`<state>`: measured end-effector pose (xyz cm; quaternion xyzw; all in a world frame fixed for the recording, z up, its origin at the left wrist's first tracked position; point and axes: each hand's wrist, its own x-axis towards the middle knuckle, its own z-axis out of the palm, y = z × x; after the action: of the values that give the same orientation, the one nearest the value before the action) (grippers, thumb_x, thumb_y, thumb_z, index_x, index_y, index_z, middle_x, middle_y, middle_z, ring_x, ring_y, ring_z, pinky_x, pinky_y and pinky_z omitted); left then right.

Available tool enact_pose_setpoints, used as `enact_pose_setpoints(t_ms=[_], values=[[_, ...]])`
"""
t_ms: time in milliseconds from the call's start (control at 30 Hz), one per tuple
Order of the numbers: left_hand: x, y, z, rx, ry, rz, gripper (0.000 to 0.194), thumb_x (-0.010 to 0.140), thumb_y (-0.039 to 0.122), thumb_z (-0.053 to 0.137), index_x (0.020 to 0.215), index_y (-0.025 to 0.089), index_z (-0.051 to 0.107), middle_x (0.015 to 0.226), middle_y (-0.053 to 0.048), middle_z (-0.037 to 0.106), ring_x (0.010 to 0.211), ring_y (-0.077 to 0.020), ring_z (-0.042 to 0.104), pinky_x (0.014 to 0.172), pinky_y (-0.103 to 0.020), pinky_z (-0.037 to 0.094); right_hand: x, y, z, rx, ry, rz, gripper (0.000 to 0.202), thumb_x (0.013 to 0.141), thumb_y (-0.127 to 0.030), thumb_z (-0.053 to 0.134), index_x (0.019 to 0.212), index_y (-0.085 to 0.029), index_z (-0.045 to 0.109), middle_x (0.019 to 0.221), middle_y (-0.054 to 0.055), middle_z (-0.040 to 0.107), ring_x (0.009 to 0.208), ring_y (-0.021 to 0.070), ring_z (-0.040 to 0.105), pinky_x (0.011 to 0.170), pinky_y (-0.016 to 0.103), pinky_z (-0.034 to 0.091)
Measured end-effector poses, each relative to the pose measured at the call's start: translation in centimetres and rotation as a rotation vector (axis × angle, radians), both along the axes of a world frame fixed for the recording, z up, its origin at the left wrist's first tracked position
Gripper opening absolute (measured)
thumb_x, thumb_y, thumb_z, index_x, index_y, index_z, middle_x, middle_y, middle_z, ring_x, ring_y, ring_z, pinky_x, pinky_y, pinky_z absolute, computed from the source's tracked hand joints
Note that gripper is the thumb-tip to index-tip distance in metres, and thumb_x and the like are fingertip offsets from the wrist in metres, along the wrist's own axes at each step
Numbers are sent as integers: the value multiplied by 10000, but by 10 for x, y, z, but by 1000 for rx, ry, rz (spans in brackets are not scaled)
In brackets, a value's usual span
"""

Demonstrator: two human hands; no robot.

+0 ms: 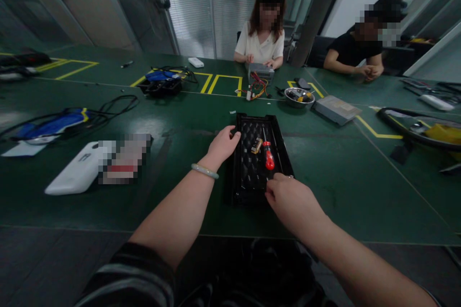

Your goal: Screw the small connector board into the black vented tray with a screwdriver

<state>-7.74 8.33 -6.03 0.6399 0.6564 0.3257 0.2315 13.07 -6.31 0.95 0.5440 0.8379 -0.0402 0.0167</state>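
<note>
A black tray point(248, 196) with a bumpy floor lies on the green table in front of me. Inside it are a screwdriver point(268, 156) with a red and black handle and a small gold-coloured part point(257, 146). My left hand point(224, 143) grips the tray's left wall, its thumb over the rim. Over the near right corner of the tray, my right hand point(293, 197) is closed with fingertips pinched together. What they pinch, if anything, is too small to name.
Left stand a white device point(77, 170) and a blurred flat item point(127, 158); beyond is a blue cable bundle point(54, 123). A metal bowl point(298, 100) and a grey metal box point(336, 109) lie right. Across the table, one person handles a wired metal box point(261, 72); another sits right.
</note>
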Motion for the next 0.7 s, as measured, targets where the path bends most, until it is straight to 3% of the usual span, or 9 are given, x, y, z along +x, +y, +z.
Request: enact_pose_setpoints(t_ms=[167, 367, 700], values=[[0, 0, 0, -12, 7, 1, 515, 952, 486, 466, 1361, 179, 532, 1196, -113, 665, 1016, -237, 632, 866, -336, 479, 4, 0, -5, -2, 55, 23, 177, 890, -158, 541, 779, -181, 677, 872, 47, 635, 803, 191, 614, 740, 318, 470], [0, 0, 0, -15, 8, -8, 520, 956, 487, 457, 1368, 178, 526, 1153, -103, 678, 991, -234, 638, 839, -332, 484, 12, 2, -5, -46, 130, -31, 170, 877, -189, 572, 761, -210, 694, 833, 4, 627, 751, 154, 600, 689, 289, 437], [0, -1, 1, -14, -1, -5, 514, 958, 486, 460, 1367, 180, 523, 1149, -100, 678, 987, -232, 638, 849, -330, 482, 6, -8, -12, 14, 230, -125, 122, 827, -160, 561, 734, -190, 633, 822, 8, 585, 695, 136, 536, 661, 290, 386]])
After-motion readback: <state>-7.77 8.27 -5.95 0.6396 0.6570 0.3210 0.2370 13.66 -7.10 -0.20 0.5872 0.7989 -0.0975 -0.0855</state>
